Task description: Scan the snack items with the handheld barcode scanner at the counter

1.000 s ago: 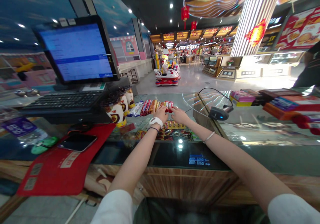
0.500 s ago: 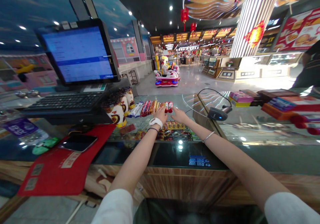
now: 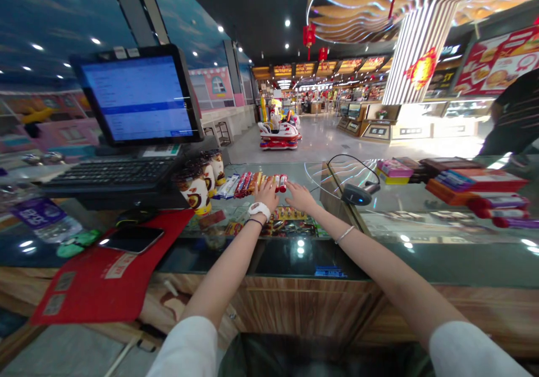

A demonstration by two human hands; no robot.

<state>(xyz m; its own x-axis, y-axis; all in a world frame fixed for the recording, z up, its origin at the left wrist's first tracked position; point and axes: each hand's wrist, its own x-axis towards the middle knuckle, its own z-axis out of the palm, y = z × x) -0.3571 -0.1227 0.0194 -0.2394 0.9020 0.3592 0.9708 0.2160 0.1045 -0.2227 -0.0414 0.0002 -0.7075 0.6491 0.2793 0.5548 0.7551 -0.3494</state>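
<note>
A row of small wrapped snacks (image 3: 248, 184) lies on the glass counter, with red-and-white tube packs (image 3: 282, 183) at its right end. My left hand (image 3: 267, 195) rests over the right part of the row, fingers apart and pointing forward. Just right of the tube packs is my right hand (image 3: 300, 196), its fingers spread and their tips near the packs. Neither hand visibly grips anything. More packets (image 3: 290, 214) show through the glass beneath my hands.
Patterned cups (image 3: 197, 191), a keyboard (image 3: 109, 173) and a monitor (image 3: 138, 99) stand left. A phone (image 3: 133, 238) lies on a red mat (image 3: 96, 281). At right are a scanner (image 3: 357, 193) and stacked boxes (image 3: 471, 183). A person (image 3: 514, 113) stands beyond.
The view has shifted slightly. My hands stay at the right end of the row, and the left fingers look more extended over it. The person at the far right shows more.
</note>
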